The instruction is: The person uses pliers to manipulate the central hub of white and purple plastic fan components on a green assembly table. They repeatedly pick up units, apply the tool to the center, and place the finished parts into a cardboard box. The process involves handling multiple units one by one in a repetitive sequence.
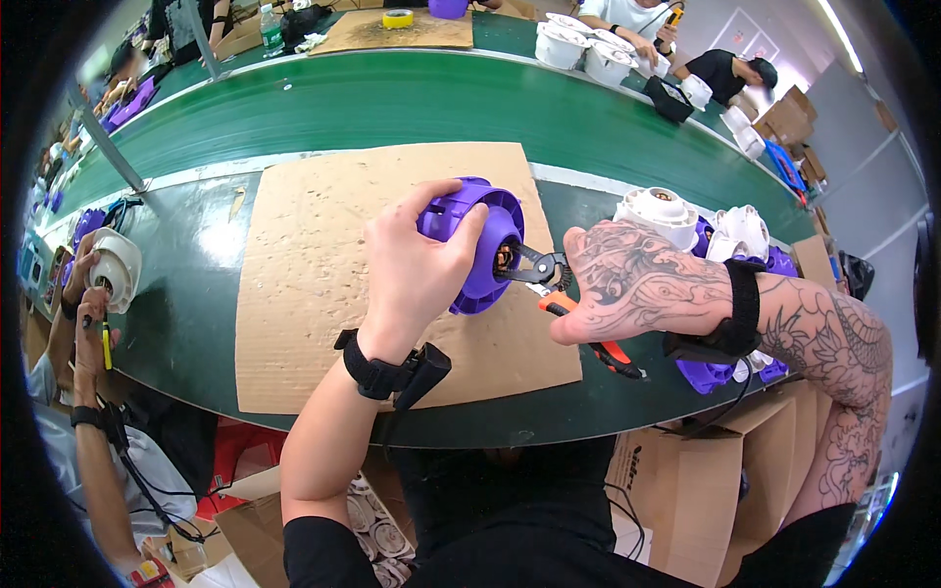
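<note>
Your left hand (417,260) grips a purple plastic part (482,216), tipped so its opening faces your right. Your right hand (642,279) holds pliers (549,267) with orange-and-black handles, their tips at that opening, by some copper-coloured metal. Beneath lies a cardboard sheet (314,294) on the dark green table (186,304). White parts (662,216) sit beyond your right wrist; a green belt (392,103) runs across behind the table.

A round yellow tape roll (398,20) lies on a flat brown board (351,35), beyond a long green belt (392,103). Left of the board stands a greenish transparent plastic bottle (271,32).
</note>
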A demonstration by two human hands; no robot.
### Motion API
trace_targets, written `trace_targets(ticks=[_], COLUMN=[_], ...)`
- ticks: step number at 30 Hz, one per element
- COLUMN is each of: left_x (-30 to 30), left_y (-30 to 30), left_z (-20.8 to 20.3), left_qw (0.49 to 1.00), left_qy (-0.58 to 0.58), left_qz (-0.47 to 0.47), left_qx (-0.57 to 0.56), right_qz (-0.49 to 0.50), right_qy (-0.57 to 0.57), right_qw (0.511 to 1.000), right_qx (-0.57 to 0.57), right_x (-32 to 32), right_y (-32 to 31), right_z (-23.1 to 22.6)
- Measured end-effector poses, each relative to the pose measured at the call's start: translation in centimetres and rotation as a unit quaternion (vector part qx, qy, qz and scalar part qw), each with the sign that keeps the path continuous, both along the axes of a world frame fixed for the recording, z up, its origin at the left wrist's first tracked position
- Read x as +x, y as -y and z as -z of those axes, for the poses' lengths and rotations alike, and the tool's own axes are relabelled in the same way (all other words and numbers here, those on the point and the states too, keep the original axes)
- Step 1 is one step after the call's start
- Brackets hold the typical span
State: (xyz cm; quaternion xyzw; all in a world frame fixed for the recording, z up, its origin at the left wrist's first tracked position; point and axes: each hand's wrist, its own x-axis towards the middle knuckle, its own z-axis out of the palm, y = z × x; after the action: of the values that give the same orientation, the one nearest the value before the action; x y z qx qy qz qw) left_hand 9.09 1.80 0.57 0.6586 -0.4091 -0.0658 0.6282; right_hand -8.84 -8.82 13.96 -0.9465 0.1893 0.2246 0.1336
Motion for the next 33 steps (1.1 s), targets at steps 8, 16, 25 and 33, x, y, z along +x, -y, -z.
trace_targets(ticks=[8,16,25,33], left_x=[-0.2,0.0,-0.7,4.7], left_y=[0.5,0.4,0.9,0.5], left_z=[0.4,-0.1,0.3,2.6], left_qw=[0.993,0.989,0.983,0.975], left_qy=[0.1,0.13,0.159,0.146], left_qz=[-0.032,-0.043,-0.036,-0.146], left_qx=[-0.045,-0.059,-0.082,-0.087], right_qz=[0.118,0.059,0.103,0.141], right_qy=[-0.089,0.061,0.023,-0.079], right_qw=[0.989,0.995,0.993,0.981], right_qx=[0.023,-0.06,0.057,0.107], right_x=[1.3,-1.1,-2.3,-5.3], right_y=[0.7,0.6,3.4,3.7], right_z=[2.1,4.2,5.1,2.4])
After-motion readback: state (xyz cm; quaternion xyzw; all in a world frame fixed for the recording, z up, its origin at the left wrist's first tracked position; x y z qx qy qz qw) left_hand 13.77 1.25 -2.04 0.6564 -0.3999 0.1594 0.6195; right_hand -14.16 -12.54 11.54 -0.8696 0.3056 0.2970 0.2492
